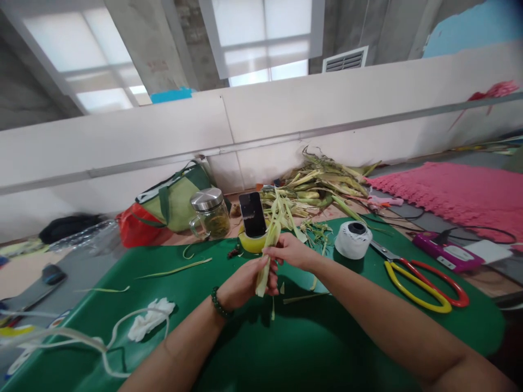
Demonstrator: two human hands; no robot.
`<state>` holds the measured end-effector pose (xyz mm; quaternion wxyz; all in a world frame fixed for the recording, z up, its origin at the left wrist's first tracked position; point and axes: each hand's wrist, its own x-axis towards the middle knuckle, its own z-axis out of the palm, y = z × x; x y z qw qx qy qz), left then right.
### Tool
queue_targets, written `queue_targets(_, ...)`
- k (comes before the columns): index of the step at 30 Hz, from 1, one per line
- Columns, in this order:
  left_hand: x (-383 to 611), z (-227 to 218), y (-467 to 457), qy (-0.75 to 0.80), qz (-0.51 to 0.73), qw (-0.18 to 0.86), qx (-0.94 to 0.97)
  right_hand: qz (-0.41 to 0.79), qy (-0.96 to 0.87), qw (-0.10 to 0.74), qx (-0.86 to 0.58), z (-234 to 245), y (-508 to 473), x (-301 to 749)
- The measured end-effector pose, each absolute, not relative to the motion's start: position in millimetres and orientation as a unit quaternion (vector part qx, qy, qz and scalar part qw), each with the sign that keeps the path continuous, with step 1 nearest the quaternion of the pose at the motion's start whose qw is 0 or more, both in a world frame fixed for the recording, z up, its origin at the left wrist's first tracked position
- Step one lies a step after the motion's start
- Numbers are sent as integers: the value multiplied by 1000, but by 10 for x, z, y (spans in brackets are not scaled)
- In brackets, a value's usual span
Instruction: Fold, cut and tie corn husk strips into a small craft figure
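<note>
A bundle of pale green corn husk strips (276,220) stands tilted upward between my two hands, over the middle of the green mat (318,337). My left hand (255,279) is closed round its lower end, with a green bead bracelet on the wrist. Higher up, my right hand (292,251) pinches the same bundle from the right. The two hands nearly touch. Just behind the bundle, a dark phone (253,214) leans upright on a yellow roll of tape (249,242). Loose husk scraps lie on the mat below my hands.
Right of my hands stand a white string spool (351,245) and large scissors (425,280) with red and yellow handles. A glass jar (214,220) and a green bag (180,201) are at back left. Husks (322,182) are heaped behind. A crumpled tissue (151,318) lies left.
</note>
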<state>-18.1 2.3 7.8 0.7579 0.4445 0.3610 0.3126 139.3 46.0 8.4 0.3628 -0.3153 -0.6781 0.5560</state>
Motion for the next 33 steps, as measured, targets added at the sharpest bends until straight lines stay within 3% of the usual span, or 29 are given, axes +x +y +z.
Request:
queue_targets(14, -277, 136, 59, 357, 242, 780, 454, 539, -696, 356, -314, 174, 497, 1495)
queue_targets(22, -196, 89, 53, 440, 297, 713, 459, 511, -719, 312, -354, 86, 438, 1424)
queue_targets(33, -216, 106, 65, 429, 297, 711, 472, 457, -728, 340, -382, 59, 455, 1432)
